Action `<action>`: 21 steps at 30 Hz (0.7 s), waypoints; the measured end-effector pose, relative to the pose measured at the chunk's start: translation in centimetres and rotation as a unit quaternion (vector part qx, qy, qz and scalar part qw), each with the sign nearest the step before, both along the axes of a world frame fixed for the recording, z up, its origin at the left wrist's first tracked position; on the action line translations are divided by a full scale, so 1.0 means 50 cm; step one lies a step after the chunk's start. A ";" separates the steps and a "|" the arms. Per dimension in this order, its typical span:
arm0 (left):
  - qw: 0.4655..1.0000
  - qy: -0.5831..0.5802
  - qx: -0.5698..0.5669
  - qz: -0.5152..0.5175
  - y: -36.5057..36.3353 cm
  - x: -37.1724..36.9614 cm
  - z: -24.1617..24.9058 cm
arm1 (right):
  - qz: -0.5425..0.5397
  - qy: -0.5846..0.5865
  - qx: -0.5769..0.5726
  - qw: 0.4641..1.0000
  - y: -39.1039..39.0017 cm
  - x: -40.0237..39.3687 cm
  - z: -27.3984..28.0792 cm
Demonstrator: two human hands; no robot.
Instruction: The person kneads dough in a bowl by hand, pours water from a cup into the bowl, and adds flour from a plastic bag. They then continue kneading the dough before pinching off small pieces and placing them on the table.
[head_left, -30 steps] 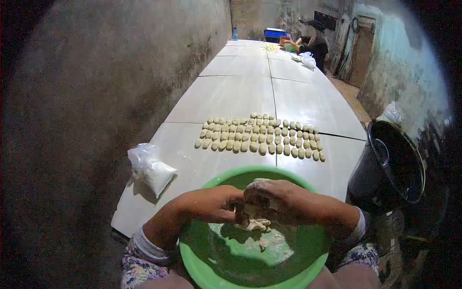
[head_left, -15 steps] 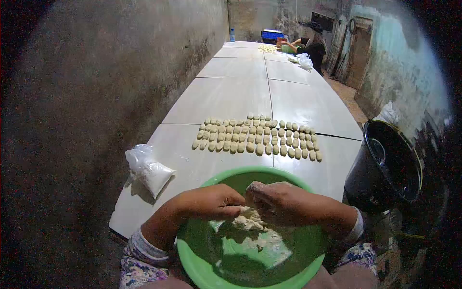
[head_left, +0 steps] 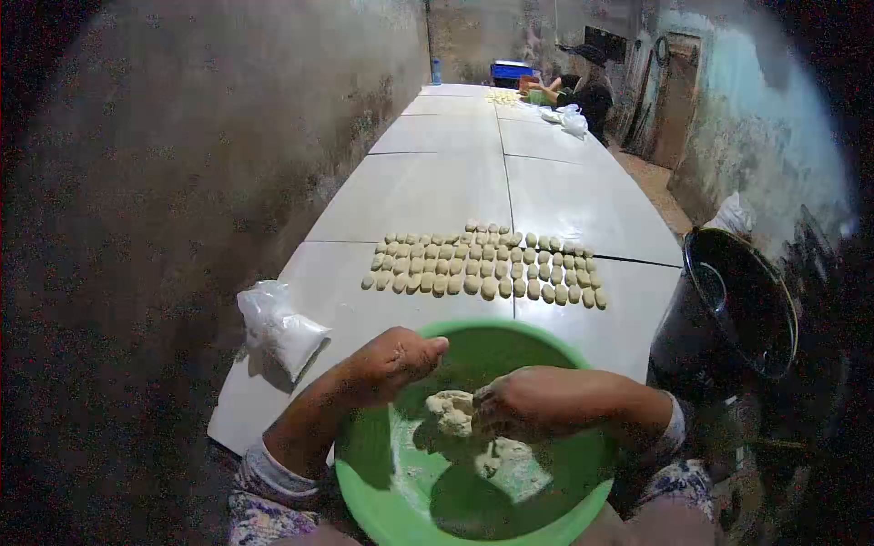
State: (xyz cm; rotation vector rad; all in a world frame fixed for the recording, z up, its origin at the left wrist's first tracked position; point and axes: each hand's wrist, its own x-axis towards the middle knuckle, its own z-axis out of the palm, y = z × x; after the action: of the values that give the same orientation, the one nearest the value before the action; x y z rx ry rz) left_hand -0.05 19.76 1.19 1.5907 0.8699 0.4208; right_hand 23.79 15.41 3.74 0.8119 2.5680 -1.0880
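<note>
A green plastic basin [head_left: 482, 325] stands at the table's near end, with white flour spread over its bottom. Over its right half, my right hand [head_left: 537, 402] has its fingers closed on a lump of pale dough [head_left: 450, 411]. More loose dough [head_left: 505, 455] lies below that hand in the basin. My left hand [head_left: 398, 361] is raised at the basin's left rim, apart from the lump. Its fingers are curled in with the thumb pressed against them; what they hold, if anything, is hidden. Beyond the basin, small oval dough pieces [head_left: 489, 288] lie in rows.
A plastic bag of white powder [head_left: 284, 332] rests on the white table [head_left: 428, 196] at left. At right stands a large black bucket [head_left: 678, 318]. A person [head_left: 594, 96] works at the far end, near a blue crate [head_left: 512, 69] and another plastic bag [head_left: 573, 121].
My left hand has drawn up and left, away from the dough, and its fingers have curled in. My right hand has dropped slightly lower, over the dough in the basin.
</note>
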 end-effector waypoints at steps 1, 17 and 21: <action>1.000 0.001 0.001 0.000 -0.001 -0.001 0.005 | 0.000 0.001 0.001 1.000 0.003 0.003 -0.013; 0.989 0.023 0.047 -0.136 -0.004 0.011 -0.003 | -0.028 0.178 0.082 0.980 0.006 0.008 -0.052; 0.978 0.013 0.084 -0.190 0.003 0.011 -0.008 | -0.052 0.150 0.199 0.967 0.000 0.000 -0.015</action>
State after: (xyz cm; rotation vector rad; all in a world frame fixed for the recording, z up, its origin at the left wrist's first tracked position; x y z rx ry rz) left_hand 0.53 19.90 0.77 1.8747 0.5401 0.2044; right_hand 23.80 15.42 2.99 0.9398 3.0952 -0.7764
